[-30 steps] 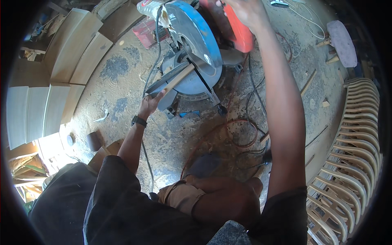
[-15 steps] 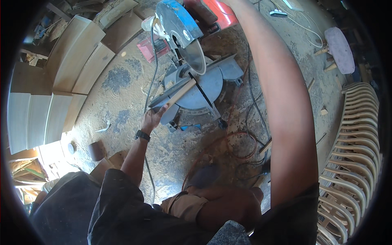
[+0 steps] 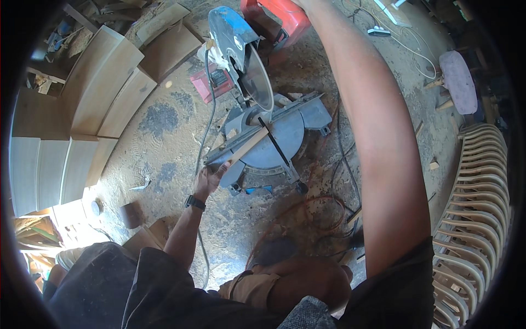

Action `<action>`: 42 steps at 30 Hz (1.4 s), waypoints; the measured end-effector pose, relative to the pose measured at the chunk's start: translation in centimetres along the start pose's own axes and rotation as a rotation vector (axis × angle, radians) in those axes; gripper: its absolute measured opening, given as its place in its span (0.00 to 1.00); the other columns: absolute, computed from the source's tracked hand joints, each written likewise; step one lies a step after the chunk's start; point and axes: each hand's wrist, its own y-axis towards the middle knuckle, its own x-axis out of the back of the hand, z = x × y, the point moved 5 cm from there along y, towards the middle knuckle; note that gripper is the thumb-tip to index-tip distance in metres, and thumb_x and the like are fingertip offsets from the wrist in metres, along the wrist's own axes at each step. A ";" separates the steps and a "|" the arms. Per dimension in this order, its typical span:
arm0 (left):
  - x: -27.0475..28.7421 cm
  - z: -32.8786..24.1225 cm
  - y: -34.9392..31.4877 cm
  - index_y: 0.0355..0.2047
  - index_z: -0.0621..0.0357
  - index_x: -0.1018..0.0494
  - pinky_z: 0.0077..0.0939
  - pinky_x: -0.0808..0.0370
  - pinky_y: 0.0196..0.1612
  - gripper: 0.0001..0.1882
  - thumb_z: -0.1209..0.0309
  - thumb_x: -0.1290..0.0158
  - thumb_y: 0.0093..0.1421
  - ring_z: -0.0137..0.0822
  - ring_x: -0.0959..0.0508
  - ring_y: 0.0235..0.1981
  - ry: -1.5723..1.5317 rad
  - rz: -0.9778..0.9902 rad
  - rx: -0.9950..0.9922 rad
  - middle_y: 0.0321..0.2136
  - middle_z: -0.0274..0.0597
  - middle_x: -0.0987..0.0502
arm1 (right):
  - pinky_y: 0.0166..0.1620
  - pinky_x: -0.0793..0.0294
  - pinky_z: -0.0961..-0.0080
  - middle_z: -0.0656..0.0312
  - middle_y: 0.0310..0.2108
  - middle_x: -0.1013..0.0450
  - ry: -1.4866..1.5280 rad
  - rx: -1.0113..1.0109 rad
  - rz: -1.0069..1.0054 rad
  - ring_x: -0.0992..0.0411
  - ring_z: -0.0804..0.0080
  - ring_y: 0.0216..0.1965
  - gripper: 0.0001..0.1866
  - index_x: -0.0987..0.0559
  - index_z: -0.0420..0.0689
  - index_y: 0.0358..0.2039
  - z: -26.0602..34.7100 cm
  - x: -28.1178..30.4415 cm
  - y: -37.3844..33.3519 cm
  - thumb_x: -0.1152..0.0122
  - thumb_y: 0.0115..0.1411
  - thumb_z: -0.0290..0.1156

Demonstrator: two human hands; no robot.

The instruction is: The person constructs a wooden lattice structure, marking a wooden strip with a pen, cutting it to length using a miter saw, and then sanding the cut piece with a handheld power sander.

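Note:
A miter saw with a blue guard [image 3: 226,34] and red housing [image 3: 293,22] stands on the floor in front of me. Its round blade [image 3: 257,77] hangs above the grey saw table [image 3: 287,131]. My left hand [image 3: 207,181], with a watch on its wrist, is closed on the near end of a narrow wooden strip [image 3: 249,147]. The strip lies slantwise on the saw table along the fence, its far end by the dark slot. My right arm stretches up to the red housing; only the edge of my right hand [image 3: 304,3] shows, its fingers hidden.
Stacked wooden panels [image 3: 104,71] stand at the left. A row of curved wooden pieces [image 3: 474,203] lines the right side, below a small stool [image 3: 458,82]. A grey cable [image 3: 201,137] and an orange hose [image 3: 290,207] lie over the dusty floor.
The saw's blade and housing have risen a little relative to the saw table. My left hand still holds the strip near the slot. The whole view has shifted slightly.

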 end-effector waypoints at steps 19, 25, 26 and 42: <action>-3.1 6.8 6.5 0.56 0.63 0.22 0.24 0.25 0.49 0.29 0.49 0.44 0.69 0.27 0.21 0.45 -0.289 0.138 -0.004 0.48 0.36 0.18 | 0.36 0.26 0.68 0.59 0.23 0.24 0.385 -1.373 -0.361 0.25 0.69 0.28 0.11 0.19 0.41 0.31 7.0 1.2 -70.1 0.34 0.58 0.37; 1.8 13.6 6.7 0.66 0.52 0.35 0.32 0.36 0.45 0.28 0.55 0.48 0.70 0.31 0.31 0.43 0.243 0.066 -0.554 0.49 0.43 0.25 | 0.35 0.27 0.69 0.58 0.25 0.24 0.348 -1.675 -0.642 0.26 0.72 0.29 0.08 0.20 0.42 0.34 25.4 10.0 -88.7 0.37 0.59 0.33; -1.9 13.6 3.7 0.74 0.49 0.43 0.38 0.36 0.67 0.34 0.58 0.51 0.70 0.38 0.29 0.64 0.520 -0.017 -0.897 0.64 0.54 0.29 | 0.35 0.27 0.69 0.59 0.24 0.25 0.307 -1.737 -0.656 0.26 0.72 0.29 0.08 0.21 0.42 0.34 29.0 10.7 -91.8 0.37 0.59 0.33; -40.3 -12.9 -38.0 0.51 0.60 0.24 0.43 0.25 0.47 0.21 0.60 0.38 0.62 0.48 0.19 0.43 0.733 1.307 -0.957 0.36 0.52 0.20 | 0.42 0.26 0.57 0.44 0.34 0.23 0.303 -1.583 -0.674 0.22 0.48 0.39 0.14 0.22 0.36 0.40 59.7 9.7 -99.3 0.37 0.61 0.35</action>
